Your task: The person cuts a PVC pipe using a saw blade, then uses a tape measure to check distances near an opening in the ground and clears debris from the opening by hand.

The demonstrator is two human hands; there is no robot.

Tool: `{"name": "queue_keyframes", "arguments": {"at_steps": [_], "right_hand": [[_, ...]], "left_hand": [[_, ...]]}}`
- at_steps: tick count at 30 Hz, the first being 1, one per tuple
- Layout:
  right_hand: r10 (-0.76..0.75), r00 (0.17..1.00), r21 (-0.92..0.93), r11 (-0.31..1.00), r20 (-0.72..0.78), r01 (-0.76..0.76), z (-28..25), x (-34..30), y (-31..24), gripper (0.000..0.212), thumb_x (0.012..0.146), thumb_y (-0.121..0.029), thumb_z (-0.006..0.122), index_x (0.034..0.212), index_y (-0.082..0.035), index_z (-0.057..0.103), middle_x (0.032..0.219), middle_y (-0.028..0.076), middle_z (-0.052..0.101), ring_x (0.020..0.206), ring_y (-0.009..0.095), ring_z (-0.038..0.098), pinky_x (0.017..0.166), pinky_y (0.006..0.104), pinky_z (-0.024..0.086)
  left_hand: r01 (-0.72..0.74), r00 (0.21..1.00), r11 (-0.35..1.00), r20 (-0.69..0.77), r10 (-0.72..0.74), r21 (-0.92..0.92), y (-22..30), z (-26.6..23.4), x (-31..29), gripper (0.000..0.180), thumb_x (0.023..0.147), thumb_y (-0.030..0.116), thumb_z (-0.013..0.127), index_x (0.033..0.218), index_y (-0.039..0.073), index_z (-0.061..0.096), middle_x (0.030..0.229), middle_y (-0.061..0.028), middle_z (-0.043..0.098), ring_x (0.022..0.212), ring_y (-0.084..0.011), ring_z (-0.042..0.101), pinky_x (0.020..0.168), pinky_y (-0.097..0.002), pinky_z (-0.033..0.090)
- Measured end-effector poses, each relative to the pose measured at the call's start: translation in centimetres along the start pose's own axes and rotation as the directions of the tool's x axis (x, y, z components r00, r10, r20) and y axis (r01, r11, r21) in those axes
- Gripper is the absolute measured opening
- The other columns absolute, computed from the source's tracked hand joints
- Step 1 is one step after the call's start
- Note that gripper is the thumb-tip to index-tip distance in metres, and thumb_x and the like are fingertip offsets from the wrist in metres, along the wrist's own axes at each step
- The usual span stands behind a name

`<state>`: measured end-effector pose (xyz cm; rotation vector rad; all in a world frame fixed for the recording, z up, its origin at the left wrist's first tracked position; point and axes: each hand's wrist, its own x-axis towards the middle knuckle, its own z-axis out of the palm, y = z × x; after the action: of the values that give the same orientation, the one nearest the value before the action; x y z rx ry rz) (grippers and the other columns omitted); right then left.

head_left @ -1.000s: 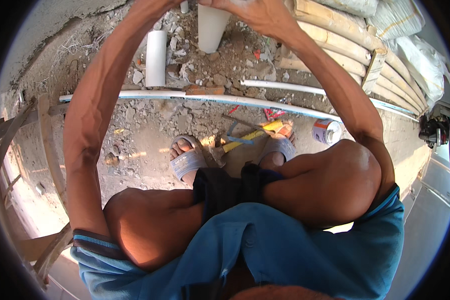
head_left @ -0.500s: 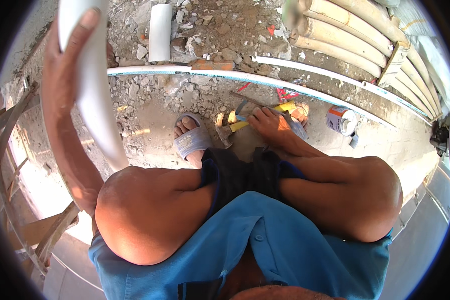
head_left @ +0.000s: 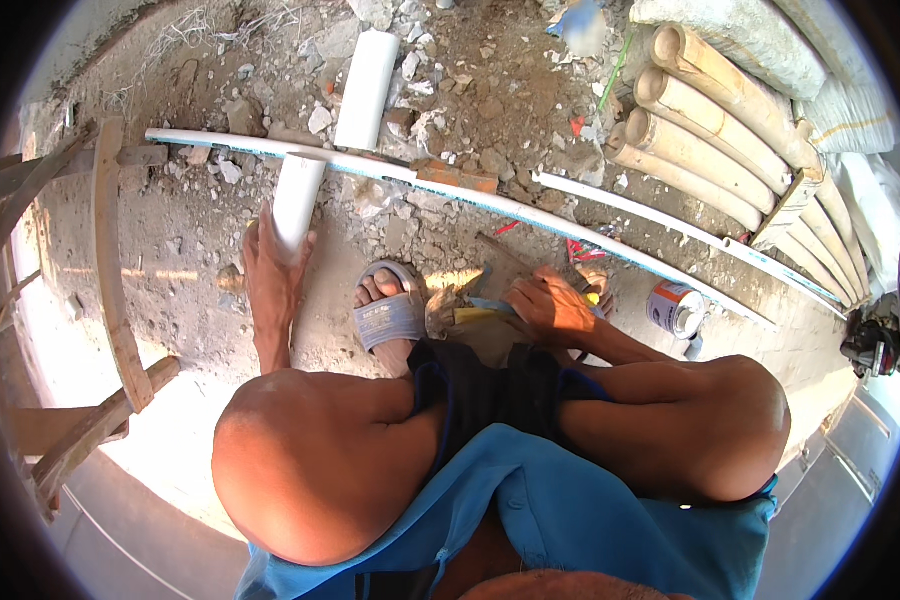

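My left hand (head_left: 272, 285) is closed round the near end of a short white plastic pipe (head_left: 298, 195), which rests on the ground with its far end against a long thin white pipe (head_left: 450, 185). Between my feet, my right hand (head_left: 548, 303) is curled low over a tool with a narrow dark blade (head_left: 503, 252); a bit of yellow shows by the wrist, and the fingers hide most of the grip. Left of this hand lies a yellow-handled hammer (head_left: 477, 315), partly covered. Past the thin pipe is another short white pipe (head_left: 367, 90).
A small can (head_left: 676, 309) stands to the right. A second thin white pipe (head_left: 630, 205) lies beyond it. Several bamboo poles (head_left: 705, 140) and white sacks (head_left: 740, 45) fill the far right. Wooden slats (head_left: 115, 270) stand at the left. Rubble and a brick (head_left: 457, 178) lie ahead.
My left hand has lowered the short white pipe from a raised position at the left to the ground, moving it right. My right hand has shifted slightly and stays low between my feet.
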<state>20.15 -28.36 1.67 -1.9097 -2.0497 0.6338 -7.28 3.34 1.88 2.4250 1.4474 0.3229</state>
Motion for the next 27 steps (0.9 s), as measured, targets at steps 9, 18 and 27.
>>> {"name": "queue_keyframes", "arguments": {"at_steps": [9, 18, 27], "right_hand": [[0.135, 0.985, 0.232, 0.967, -0.105, -0.108, -0.1, -0.5, -0.1, 0.035, 0.098, -0.031, 0.067, 0.121, -0.005, 0.063, 0.108, 0.014, 0.071, 0.093, 0.037, 0.07, 0.085, 0.048, 0.056], [0.784, 0.592, 0.575, 0.401, 0.188, -0.713, -4.3, -1.4, 1.0, 0.037, 0.11, -0.039, 0.05, 0.106, -0.005, 0.064, 0.074, 0.016, 0.068, 0.061, 0.039, 0.067, 0.06, 0.0421, 0.052], [0.488, 0.787, 0.464, 0.636, 0.377, -0.616, -16.3, 0.8, 1.8, 0.072, 0.103, -0.051, 0.059, 0.155, -0.004, 0.043, 0.153, 0.025, 0.047, 0.144, 0.042, 0.043, 0.119, 0.049, 0.036]], "left_hand": [[0.208, 0.675, 0.45, 0.46, 0.576, -0.868, 12.1, 1.5, -3.1, 0.043, 0.106, 0.038, 0.061, 0.131, 0.002, 0.065, 0.111, -0.0096, 0.068, 0.097, -0.0188, 0.065, 0.083, -0.0331, 0.053], [0.659, 0.247, 0.582, 0.868, 0.431, -0.477, 6.1, -2.8, 2.7, 0.046, 0.104, 0.048, 0.061, 0.125, 0.008, 0.069, 0.083, -0.0018, 0.067, 0.068, -0.0104, 0.061, 0.061, -0.0235, 0.048], [0.726, 0.596, 0.25, 0.767, 0.238, -0.641, 8.5, -3.5, 2.9, 0.052, 0.109, 0.052, 0.044, 0.114, 0.004, 0.062, 0.058, -0.006, 0.056, 0.032, -0.0066, 0.035, 0.032, -0.0211, 0.022]]}}
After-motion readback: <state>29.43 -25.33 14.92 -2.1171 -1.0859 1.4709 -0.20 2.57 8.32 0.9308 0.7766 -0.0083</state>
